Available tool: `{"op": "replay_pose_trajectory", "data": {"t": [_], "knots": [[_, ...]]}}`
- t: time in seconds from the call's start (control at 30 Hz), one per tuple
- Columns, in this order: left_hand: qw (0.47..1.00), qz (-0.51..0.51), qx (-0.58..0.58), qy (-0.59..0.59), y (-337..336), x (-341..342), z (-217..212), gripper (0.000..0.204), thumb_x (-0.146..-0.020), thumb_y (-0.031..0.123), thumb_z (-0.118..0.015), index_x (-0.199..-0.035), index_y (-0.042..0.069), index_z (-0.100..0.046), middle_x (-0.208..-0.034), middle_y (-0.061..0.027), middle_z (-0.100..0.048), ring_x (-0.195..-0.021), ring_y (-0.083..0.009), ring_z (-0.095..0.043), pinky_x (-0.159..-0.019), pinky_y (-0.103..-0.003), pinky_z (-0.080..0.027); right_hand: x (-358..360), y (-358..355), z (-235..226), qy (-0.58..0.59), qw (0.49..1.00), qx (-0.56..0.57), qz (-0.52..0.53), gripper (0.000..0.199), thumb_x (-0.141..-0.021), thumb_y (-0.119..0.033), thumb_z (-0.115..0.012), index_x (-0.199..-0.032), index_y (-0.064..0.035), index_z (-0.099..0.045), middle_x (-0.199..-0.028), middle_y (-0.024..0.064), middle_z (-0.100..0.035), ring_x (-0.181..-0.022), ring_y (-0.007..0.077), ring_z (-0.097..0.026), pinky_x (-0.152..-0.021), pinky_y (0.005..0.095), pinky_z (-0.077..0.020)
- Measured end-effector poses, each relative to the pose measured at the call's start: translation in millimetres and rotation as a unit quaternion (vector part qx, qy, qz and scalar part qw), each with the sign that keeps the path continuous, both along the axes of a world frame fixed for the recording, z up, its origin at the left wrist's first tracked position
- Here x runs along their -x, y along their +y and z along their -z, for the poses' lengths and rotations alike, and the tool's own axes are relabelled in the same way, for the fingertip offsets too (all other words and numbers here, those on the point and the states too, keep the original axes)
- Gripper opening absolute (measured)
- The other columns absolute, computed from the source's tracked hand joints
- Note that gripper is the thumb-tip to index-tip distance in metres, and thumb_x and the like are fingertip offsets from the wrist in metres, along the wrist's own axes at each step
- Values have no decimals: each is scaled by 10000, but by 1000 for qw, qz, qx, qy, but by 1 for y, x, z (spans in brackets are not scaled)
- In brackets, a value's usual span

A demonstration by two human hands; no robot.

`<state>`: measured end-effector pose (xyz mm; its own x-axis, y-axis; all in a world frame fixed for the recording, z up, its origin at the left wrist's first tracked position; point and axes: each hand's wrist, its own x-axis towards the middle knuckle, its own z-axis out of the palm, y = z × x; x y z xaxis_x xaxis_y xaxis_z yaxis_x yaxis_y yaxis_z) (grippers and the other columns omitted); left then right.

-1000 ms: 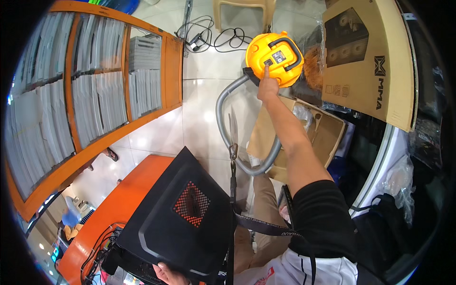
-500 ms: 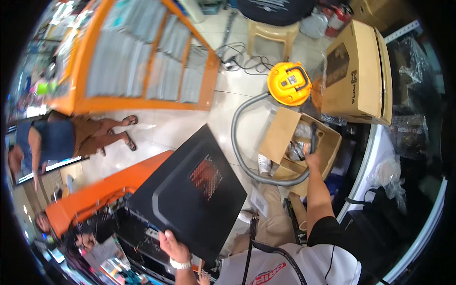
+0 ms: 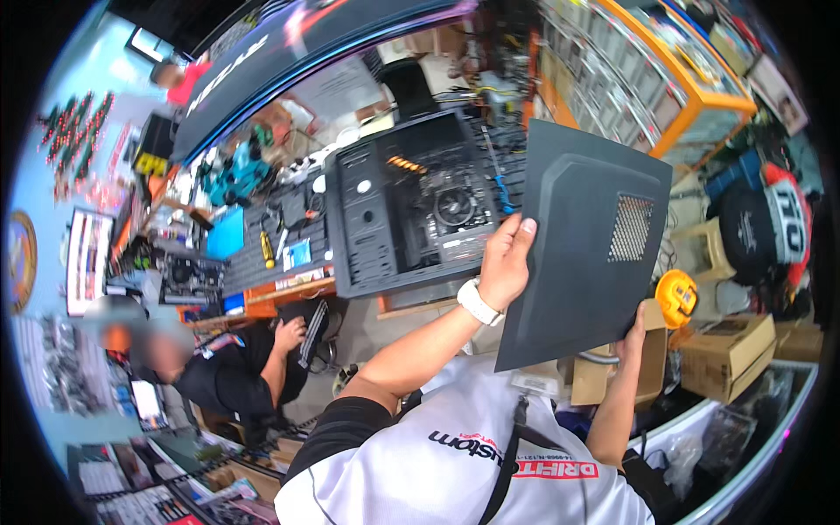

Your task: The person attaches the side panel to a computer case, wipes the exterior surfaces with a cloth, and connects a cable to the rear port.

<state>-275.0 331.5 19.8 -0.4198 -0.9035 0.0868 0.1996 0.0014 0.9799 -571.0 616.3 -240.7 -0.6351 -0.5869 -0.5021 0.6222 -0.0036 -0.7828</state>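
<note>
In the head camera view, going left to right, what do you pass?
Seated person in black → open black computer case → left hand → dark grey side panel with mesh vent → yellow round vacuum → brown cardboard box

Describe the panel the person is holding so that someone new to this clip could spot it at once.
Start at the open computer case lying on the workbench. Just right of it, both hands, left hand and right hand, hold up a flat dark grey side panel. Its small square mesh vent near the upper right corner marks it out.
</note>
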Motion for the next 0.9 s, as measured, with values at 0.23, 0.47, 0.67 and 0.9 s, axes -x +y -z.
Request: {"op": "replay_pose_trajectory", "data": {"t": [0.23, 0.47, 0.67, 0.9], "knots": [[990, -97, -105, 2, -84, -153, 44, 472, -1170, 352, -546, -1360, -58, -682, -1290, -70, -751, -1187, -154, -642, -1071, -318, -471, -74, -92, -107, 213, 968, -69, -115, 469, -1122, -416, -634, -1277, 16, -734, -1261, 66, -756, -1198, 172, -657, -1089, 337, -478], [881, -317, 113, -331, -188, -257, 111, 357, -1093, 264, -587, -1281, 13, -757, -1183, -273, -776, -1108, -456, -750, -984, -494, -574, -181, -212, -110, 425, 883, -114, -164, 418, -1141, -285, -614, -1329, 73, -719, -1185, 147, -788, -1101, 204, -680, -1024, 360, -513], [810, -295, 96, -498, -246, -286, 122, 356, -1030, 256, -609, -1294, 87, -779, -1305, -211, -744, -1205, -456, -699, -1043, -541, -549, -207, -291, -109, 515, 834, -120, -157, 362, -1085, -253, -664, -1298, 25, -753, -1153, 244, -765, -1109, 381, -726, -1003, 417, -534], [752, -292, 96, -583, -268, -294, 114, 334, -1018, 263, -652, -1292, 116, -776, -1284, -185, -753, -1164, -452, -715, -988, -554, -574, -216, -314, -104, 554, 801, -84, -213, 386, -1082, -224, -663, -1420, -47, -722, -1021, 219, -662, -996, 372, -655, -928, 446, -520]]}}
